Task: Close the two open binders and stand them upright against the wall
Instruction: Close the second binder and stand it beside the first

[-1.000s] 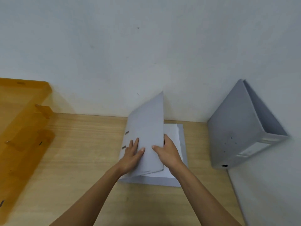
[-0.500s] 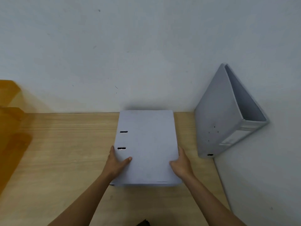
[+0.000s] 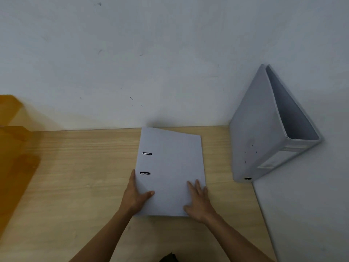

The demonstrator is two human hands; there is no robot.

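Observation:
A grey binder (image 3: 172, 167) lies flat and closed on the wooden table (image 3: 79, 176), its two ring slots near the left edge. My left hand (image 3: 135, 195) grips its left spine side, thumb on the cover. My right hand (image 3: 198, 199) lies flat on the cover near the front right corner, fingers spread. A second grey binder (image 3: 264, 133) stands upright at the right, leaning in the corner where the walls meet, its covers splayed apart at the top.
An orange translucent tray stack (image 3: 13, 148) stands at the left edge of the table. The back wall (image 3: 151, 63) runs along the table's far edge; a side wall (image 3: 311, 205) bounds it on the right.
The binder's cover came down from half raised to fully closed. My right hand moved from the binder's right edge onto the top of the cover.

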